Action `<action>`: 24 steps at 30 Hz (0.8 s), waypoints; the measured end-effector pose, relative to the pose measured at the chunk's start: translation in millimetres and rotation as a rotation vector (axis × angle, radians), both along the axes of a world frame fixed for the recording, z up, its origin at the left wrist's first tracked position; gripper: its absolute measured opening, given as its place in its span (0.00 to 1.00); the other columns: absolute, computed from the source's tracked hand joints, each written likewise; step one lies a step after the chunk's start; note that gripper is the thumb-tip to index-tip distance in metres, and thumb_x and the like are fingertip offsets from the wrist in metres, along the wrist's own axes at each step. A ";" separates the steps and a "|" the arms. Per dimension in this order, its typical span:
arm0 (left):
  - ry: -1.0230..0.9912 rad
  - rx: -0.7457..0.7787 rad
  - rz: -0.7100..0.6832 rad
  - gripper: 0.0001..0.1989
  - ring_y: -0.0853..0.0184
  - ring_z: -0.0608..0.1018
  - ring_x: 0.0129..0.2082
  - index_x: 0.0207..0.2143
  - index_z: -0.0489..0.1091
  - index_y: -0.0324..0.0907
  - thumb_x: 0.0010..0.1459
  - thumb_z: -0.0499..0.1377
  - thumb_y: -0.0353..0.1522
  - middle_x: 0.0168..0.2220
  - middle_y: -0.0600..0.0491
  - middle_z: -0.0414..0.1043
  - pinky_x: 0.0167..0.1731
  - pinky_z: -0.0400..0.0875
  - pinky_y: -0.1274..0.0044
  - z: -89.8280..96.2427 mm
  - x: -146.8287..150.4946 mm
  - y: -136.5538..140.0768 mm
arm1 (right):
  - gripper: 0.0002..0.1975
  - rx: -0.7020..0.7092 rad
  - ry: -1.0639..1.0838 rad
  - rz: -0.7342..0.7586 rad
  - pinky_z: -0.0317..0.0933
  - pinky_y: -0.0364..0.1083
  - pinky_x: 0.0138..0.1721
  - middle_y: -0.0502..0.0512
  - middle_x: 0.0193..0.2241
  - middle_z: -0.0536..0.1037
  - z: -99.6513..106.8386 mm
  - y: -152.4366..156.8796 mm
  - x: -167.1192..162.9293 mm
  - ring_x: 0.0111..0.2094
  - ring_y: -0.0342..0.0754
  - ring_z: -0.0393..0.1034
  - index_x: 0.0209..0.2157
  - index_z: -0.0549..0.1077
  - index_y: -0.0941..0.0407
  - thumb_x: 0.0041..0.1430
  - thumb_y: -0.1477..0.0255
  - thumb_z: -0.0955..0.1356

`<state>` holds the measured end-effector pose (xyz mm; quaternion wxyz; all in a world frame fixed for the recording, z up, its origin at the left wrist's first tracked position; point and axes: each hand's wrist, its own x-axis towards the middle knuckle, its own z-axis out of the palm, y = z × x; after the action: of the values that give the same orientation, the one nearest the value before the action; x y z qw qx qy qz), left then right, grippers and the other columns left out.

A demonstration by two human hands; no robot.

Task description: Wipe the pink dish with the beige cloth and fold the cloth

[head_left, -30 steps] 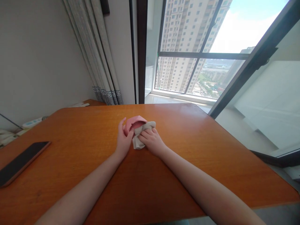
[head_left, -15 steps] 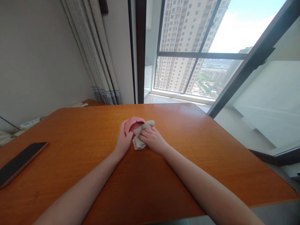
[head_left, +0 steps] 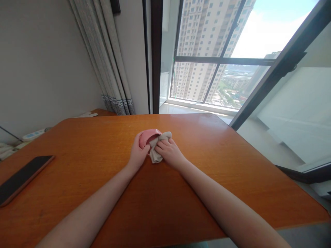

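With left hand (head_left: 138, 150), gripping the tilted pink bowl (head_left: 149, 133) over the counter (head_left: 103, 148), seemingly steadying it; with right hand (head_left: 169, 152), clutching a grey cloth (head_left: 156, 157) at the bowl's opening, probably bunching for control.

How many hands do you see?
2. The left hand holds the pink bowl-shaped thing; the right hand, beside it, holds the grey cloth at its opening. No other hands show, though some fingers are partly hidden.
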<state>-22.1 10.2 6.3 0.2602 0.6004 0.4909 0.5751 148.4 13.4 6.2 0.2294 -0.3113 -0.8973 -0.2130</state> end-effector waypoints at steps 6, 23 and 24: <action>-0.255 -0.021 -0.039 0.34 0.62 0.63 0.59 0.58 0.49 0.44 0.51 0.59 0.33 0.59 0.46 0.56 0.58 0.56 0.69 -22.5 17.4 -4.5 | 0.05 -0.033 0.078 -0.044 0.48 0.49 0.36 0.54 0.31 0.71 -6.0 -5.6 -7.9 0.35 0.49 0.57 0.35 0.70 0.57 0.62 0.74 0.62; -0.220 -0.079 0.018 0.32 0.60 0.64 0.57 0.57 0.51 0.43 0.51 0.59 0.35 0.58 0.46 0.59 0.58 0.57 0.68 -12.2 19.2 -14.0 | 0.07 -0.027 0.114 0.030 0.48 0.49 0.36 0.55 0.32 0.71 -1.7 -9.0 -4.7 0.36 0.49 0.56 0.35 0.70 0.57 0.61 0.74 0.61; -0.209 -0.083 0.016 0.29 0.61 0.66 0.56 0.55 0.53 0.43 0.51 0.58 0.34 0.56 0.47 0.61 0.58 0.57 0.68 -12.7 17.1 -12.1 | 0.07 -0.036 0.103 0.033 0.48 0.49 0.36 0.55 0.32 0.71 -1.2 -8.1 -4.3 0.36 0.49 0.56 0.35 0.71 0.57 0.61 0.74 0.61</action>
<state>-5.0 -1.9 -6.5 0.3298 0.5220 0.4893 0.6159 144.0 5.3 5.0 0.2731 -0.3111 -0.8930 -0.1767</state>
